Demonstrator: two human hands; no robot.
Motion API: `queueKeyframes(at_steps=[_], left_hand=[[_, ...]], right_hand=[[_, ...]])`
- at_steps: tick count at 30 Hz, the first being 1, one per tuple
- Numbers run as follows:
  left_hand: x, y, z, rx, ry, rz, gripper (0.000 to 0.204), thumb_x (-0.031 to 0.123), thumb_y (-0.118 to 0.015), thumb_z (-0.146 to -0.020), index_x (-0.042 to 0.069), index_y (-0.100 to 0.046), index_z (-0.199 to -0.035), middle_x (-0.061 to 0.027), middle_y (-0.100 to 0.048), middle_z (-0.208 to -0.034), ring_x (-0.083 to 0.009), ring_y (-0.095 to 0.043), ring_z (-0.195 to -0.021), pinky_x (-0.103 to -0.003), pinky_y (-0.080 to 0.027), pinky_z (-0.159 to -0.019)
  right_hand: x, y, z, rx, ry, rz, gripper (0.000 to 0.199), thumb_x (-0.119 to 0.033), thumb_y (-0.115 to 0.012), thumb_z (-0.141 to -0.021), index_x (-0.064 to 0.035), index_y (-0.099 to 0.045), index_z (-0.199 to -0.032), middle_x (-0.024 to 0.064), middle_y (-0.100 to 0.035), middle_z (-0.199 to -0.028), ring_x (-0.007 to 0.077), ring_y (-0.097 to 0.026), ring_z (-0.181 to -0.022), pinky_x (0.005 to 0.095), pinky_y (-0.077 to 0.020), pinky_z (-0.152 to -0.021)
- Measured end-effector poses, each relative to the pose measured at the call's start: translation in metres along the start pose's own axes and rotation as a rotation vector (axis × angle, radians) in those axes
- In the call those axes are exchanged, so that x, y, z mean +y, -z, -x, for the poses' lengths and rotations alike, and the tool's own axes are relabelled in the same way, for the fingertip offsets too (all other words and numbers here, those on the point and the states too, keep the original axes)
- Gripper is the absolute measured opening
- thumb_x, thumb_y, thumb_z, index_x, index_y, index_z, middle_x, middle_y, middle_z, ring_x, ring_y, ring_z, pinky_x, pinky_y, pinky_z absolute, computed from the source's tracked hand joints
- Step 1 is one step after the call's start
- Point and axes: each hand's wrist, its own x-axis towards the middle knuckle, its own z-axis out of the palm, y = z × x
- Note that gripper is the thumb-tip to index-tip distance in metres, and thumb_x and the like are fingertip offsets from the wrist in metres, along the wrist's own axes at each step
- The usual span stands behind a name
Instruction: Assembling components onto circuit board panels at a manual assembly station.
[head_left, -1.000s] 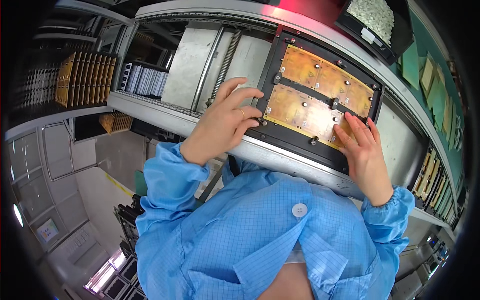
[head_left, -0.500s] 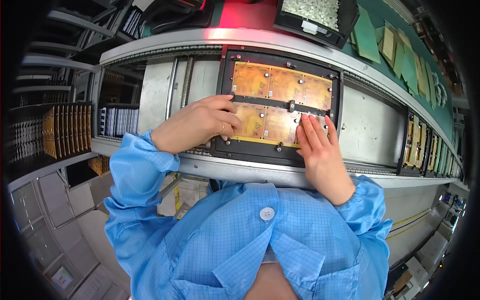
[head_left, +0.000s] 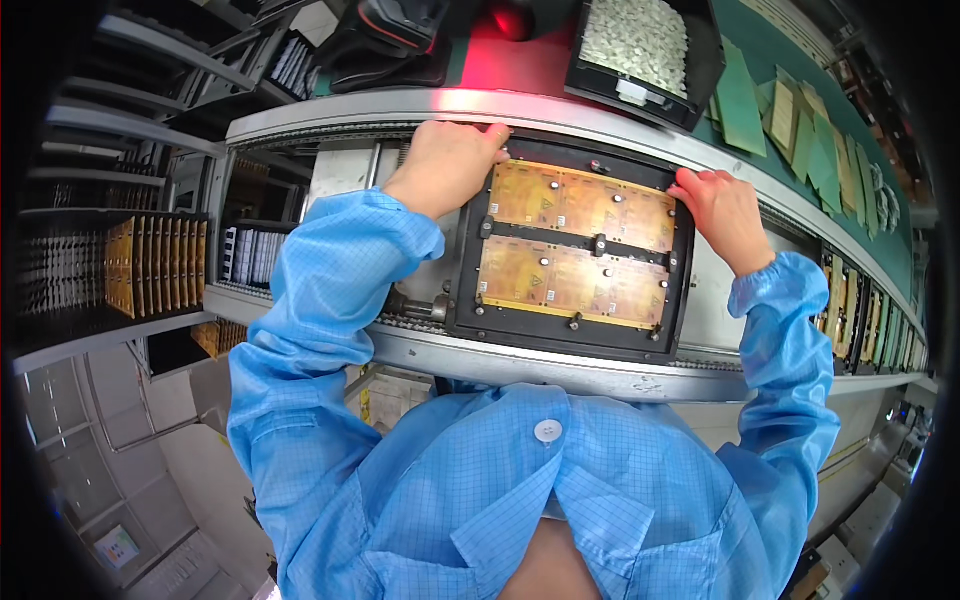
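In front of me a black carrier frame [head_left: 468,285] lies across the conveyor rails. It holds two rows of amber circuit boards [head_left: 585,205], with a black bar [head_left: 560,242] between the rows. My left hand [head_left: 450,165] is at the frame's far left corner, fingers bent and closed at the spot of a small hold-down clip, which they cover. At the far right corner my right hand [head_left: 725,210] has its fingertips drawn together over another such clip, also hidden. Similar clips [head_left: 575,321] show along the near edge.
Beyond the far rail [head_left: 560,108] stands a black bin [head_left: 690,105] of small white parts, with green boards [head_left: 742,105] beside it. A dark device [head_left: 395,30] sits at the far left. Racks of upright boards [head_left: 150,265] stand at both sides.
Both hands have left the near row of boards and moved outward and away from me, to the frame's far corners. The view has shifted slightly; the boards still lie in the frame.
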Motion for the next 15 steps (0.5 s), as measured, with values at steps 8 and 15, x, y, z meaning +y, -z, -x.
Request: queueKeyframes(at_steps=[8,15], left_hand=[[0.013,0.010,-0.012,-0.051,-0.035,-0.051,0.033,0.030,-0.059,-0.097,0.002,-0.072,-0.083,-0.0167,-0.070,-0.072,-0.0340,-0.071,-0.070,-0.046,-0.055,-0.064],[0.054,0.032,0.005,-0.114,0.384,0.143,0.041,0.040,-0.061,-0.094,0.000,-0.068,-0.103,-0.0195,-0.072,-0.091,-0.0365,-0.071,-0.086,-0.048,-0.055,-0.075]], right_hand=[[-0.017,0.009,-0.015,-0.068,-0.040,0.060,0.033,-0.031,-0.066,-0.092,-0.0060,-0.070,-0.071,0.0147,-0.068,-0.068,0.0337,-0.068,-0.064,0.0446,-0.0519,-0.059],[-0.035,0.015,-0.012,-0.009,-0.246,0.090,0.046,-0.043,-0.065,-0.094,-0.0029,-0.066,-0.070,0.0187,-0.065,-0.065,0.0368,-0.066,-0.062,0.0447,-0.0520,-0.058]])
